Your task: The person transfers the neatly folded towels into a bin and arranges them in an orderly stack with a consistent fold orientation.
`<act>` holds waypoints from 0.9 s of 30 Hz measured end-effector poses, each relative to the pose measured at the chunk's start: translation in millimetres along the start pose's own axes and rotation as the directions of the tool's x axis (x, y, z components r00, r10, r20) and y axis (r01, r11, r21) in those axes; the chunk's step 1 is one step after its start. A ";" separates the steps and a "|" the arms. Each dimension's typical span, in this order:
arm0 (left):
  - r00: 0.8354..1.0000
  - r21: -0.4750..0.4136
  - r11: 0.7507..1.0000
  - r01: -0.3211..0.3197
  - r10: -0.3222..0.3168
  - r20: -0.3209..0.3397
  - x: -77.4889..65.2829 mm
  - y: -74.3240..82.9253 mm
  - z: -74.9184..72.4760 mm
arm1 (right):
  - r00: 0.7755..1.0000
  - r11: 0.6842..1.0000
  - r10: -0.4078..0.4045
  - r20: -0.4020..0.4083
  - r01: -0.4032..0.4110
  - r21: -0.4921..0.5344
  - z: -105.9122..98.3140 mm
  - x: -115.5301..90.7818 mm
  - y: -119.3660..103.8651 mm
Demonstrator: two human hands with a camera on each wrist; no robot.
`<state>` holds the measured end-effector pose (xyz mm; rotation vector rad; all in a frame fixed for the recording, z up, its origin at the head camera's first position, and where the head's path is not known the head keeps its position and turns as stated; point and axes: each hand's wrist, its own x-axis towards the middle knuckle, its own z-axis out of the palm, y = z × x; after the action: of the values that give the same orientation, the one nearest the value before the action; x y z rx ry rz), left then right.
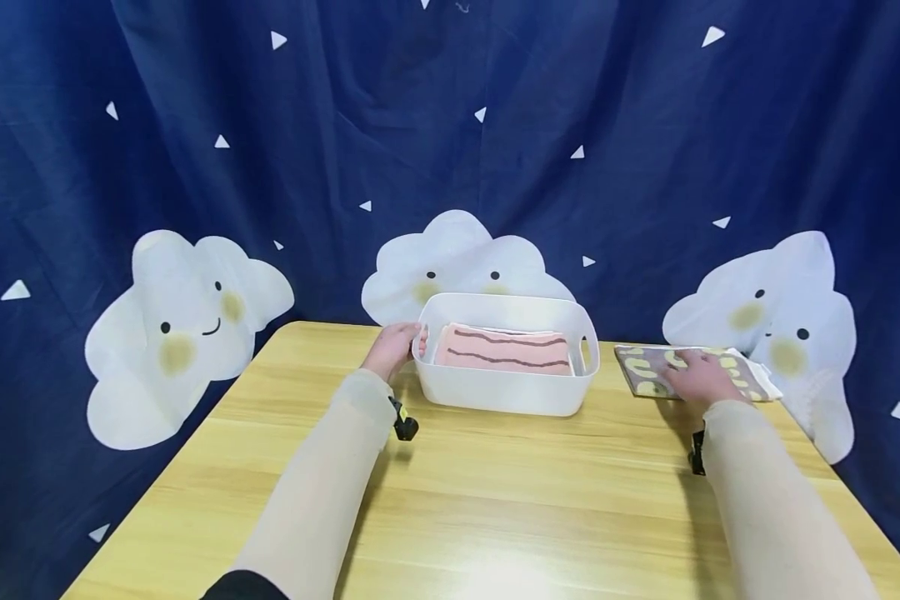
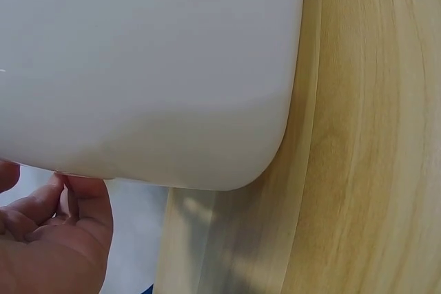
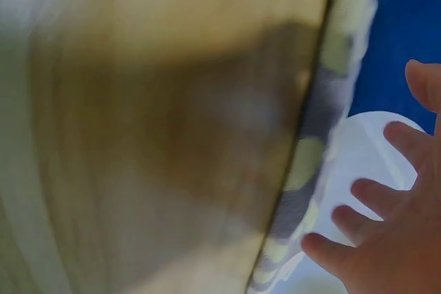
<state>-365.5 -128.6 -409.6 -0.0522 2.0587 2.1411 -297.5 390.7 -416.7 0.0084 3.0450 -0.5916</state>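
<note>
A white plastic basket (image 1: 502, 393) with handle holes stands toward the back of the table. My left hand (image 1: 392, 350) grips its left end, with fingertips showing through the handle hole; the left wrist view has the thumb and fingers at the basket's rim. Inside the basket lies a folded pink cloth (image 1: 504, 350) with dark wavy stripes. Over at the right, a folded grey cloth (image 1: 645, 377) with yellow shapes lies flat. My right hand (image 1: 701, 379) is just above it, fingers spread in the right wrist view (image 3: 393, 218); whether they touch the cloth I cannot tell.
The wooden table (image 1: 510, 492) ends just behind the basket and the grey cloth. A dark blue curtain (image 1: 330, 150) with white clouds and triangles hangs behind it and along both sides.
</note>
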 end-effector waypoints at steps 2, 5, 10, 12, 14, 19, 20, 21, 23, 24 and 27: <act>1.000 -0.005 1.000 -0.002 0.002 -0.002 0.2 0.7 1.7 | 1.000 1.000 0.006 -0.027 -0.007 -0.023 4.7 -0.5 6.1; 1.000 -0.019 1.000 -0.003 0.003 0.000 1.0 0.8 3.6 | 0.999 0.998 -0.004 -0.052 0.001 -0.058 11.5 -0.8 11.8; 1.000 -0.024 1.000 -0.006 0.006 0.000 1.0 0.4 2.7 | 0.995 0.992 -0.020 0.096 0.032 -0.123 16.6 -1.5 12.1; 1.000 -0.018 1.000 -0.010 0.010 -0.004 1.9 0.7 1.4 | 0.991 0.988 -0.036 0.129 0.055 -0.142 15.1 -1.4 9.9; 1.000 -0.015 1.000 -0.011 0.011 -0.007 2.2 0.7 0.9 | 0.991 0.986 -0.064 0.121 0.081 -0.147 12.4 -3.4 7.6; 1.000 -0.006 1.000 -0.009 0.009 0.000 1.1 1.0 0.6 | 0.991 0.988 -0.067 0.120 0.083 -0.130 11.0 -6.2 5.3; 1.000 -0.006 1.000 -0.009 0.009 0.003 0.9 1.5 0.7 | 0.991 0.989 -0.058 0.125 0.074 -0.129 10.9 -7.0 4.6; 1.000 -0.002 1.000 -0.009 0.009 0.006 0.6 2.1 0.9 | 0.990 0.989 -0.053 0.131 0.071 -0.133 11.1 -8.0 3.6; 1.000 0.008 1.000 -0.009 0.009 0.007 -0.3 2.6 0.8 | 0.988 0.983 -0.058 0.145 0.082 -0.164 11.5 -10.9 0.4; 1.000 0.007 1.000 -0.010 0.010 0.011 -0.5 2.6 0.7 | 0.986 0.980 -0.058 0.156 0.086 -0.182 11.3 -13.0 -2.0; 1.000 0.010 1.000 -0.008 0.008 0.017 -0.9 1.8 -0.2 | 0.980 0.967 -0.069 0.186 0.111 -0.228 9.8 -20.4 -10.2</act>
<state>-364.9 -128.9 -407.6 -0.0236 2.0641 2.1278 -276.9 377.6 -421.1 -0.1815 2.9312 -0.2132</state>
